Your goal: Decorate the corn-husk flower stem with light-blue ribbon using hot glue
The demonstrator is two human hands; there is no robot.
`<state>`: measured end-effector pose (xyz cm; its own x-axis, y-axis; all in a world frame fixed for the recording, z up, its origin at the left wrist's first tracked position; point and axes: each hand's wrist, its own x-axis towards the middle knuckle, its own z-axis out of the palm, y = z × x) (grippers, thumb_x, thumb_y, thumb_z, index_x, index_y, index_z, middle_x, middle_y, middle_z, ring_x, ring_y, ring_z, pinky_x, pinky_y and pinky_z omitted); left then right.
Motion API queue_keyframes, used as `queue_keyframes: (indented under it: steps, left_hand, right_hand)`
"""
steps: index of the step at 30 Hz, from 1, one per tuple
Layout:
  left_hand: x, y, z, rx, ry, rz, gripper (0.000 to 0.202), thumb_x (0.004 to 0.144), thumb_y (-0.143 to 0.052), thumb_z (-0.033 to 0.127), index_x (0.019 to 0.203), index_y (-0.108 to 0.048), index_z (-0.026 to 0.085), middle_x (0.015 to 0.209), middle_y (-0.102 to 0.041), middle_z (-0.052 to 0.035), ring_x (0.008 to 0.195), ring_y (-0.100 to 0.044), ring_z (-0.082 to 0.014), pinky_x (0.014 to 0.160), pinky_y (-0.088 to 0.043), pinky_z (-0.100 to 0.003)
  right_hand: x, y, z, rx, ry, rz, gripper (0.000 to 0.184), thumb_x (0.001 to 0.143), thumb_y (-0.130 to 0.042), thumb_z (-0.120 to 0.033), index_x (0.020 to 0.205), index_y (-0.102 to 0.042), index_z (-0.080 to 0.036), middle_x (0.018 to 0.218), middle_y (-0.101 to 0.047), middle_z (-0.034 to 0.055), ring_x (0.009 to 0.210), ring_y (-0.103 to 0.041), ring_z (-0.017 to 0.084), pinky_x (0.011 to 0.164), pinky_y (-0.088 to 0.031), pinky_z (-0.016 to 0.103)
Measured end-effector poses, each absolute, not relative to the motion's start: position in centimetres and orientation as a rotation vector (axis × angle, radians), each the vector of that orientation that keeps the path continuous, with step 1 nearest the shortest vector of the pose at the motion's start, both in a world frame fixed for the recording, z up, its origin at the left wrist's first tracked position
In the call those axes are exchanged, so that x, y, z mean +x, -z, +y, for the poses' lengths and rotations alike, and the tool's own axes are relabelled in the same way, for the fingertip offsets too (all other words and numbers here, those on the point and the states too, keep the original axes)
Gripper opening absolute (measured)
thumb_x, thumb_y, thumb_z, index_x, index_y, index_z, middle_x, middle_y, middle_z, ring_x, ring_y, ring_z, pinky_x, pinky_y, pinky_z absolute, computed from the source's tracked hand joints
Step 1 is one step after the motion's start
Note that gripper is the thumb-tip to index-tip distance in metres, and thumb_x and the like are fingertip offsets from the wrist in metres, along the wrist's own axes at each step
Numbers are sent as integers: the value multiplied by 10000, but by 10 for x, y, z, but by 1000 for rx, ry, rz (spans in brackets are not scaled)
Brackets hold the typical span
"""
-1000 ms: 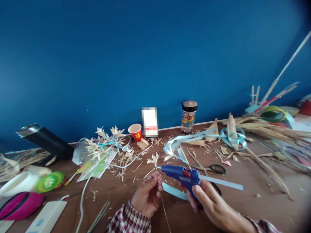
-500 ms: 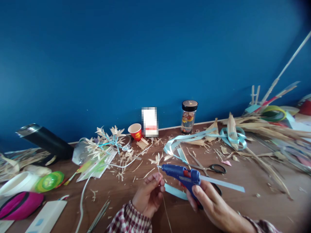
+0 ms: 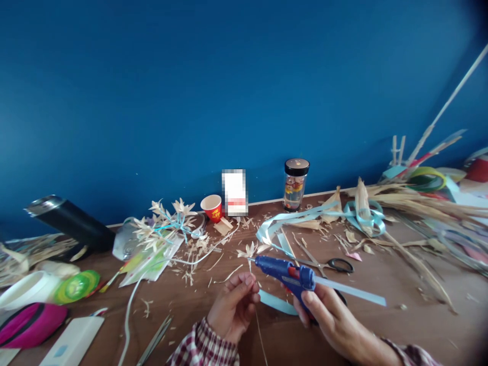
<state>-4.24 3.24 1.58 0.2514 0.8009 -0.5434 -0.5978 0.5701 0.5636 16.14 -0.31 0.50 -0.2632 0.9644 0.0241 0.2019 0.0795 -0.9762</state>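
In front of me my right hand (image 3: 330, 310) grips a blue hot glue gun (image 3: 284, 272), a long pale glue stick (image 3: 351, 291) jutting from its rear. The gun's nozzle points left, at the base of a small corn husk flower (image 3: 248, 250). Between thumb and fingertips, my left hand (image 3: 238, 300) pinches the flower's thin stem (image 3: 261, 333), whose lower end trails down toward me. Whether the nozzle touches the flower I cannot tell. Under the gun lies a strip of light blue ribbon (image 3: 277, 303).
Scissors (image 3: 328, 264) lie behind the glue gun, near looped blue ribbon (image 3: 301, 216) and a lidded glass jar (image 3: 295, 185). A red paper cup (image 3: 212, 207) and finished-looking husk flowers (image 3: 168, 221) stand at back left. Tweezers (image 3: 154, 340) and a white cable (image 3: 127, 310) lie left.
The flower and the glue gun's nozzle have shifted very slightly to the right relative to each other's surroundings. Both hands keep their grips.
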Motion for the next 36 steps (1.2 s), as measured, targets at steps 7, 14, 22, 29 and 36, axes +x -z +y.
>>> queue_keyframes:
  steps: [7,14,22,29,36]
  left_hand:
    - [-44,-19,35,243,-1046,932,70,764,-631,62,746,-596,119,599,-602,23,471,-588,-53,395,-505,-110]
    - [-37,-23,34,212,-1065,1133,168,838,-484,1,840,-605,117,621,-658,-7,459,-627,-74,372,-500,-114]
    - [-31,-19,30,250,-1073,1180,191,837,-487,0,858,-627,128,624,-680,-14,468,-644,-81,374,-495,-106]
    - [-28,-23,28,228,-1060,1205,207,836,-474,-25,856,-622,117,614,-686,-24,466,-642,-79,369,-485,-105]
    - [-27,-22,29,206,-1050,1210,212,845,-466,-17,864,-623,124,624,-692,-23,474,-649,-83,367,-486,-110]
  right_hand:
    - [169,-28,-1,-1166,-947,-1826,274,897,-435,-324,1142,-468,-205,860,-654,48,707,-594,176,657,-459,273]
    - [228,-25,-16,-1615,-295,-1942,235,882,-468,-259,1104,-433,-190,924,-628,88,799,-598,221,720,-457,353]
    - [371,-10,-43,-2124,314,-1653,313,923,-380,-328,1122,-478,-108,1011,-592,192,973,-550,300,787,-424,399]
    - [464,25,-45,-2497,582,-1398,342,880,-384,-376,1110,-505,-153,1017,-631,172,919,-565,328,729,-434,385]
    - [470,32,-45,-2508,515,-1483,330,844,-436,-410,1099,-498,-209,1014,-633,127,923,-558,300,789,-403,372]
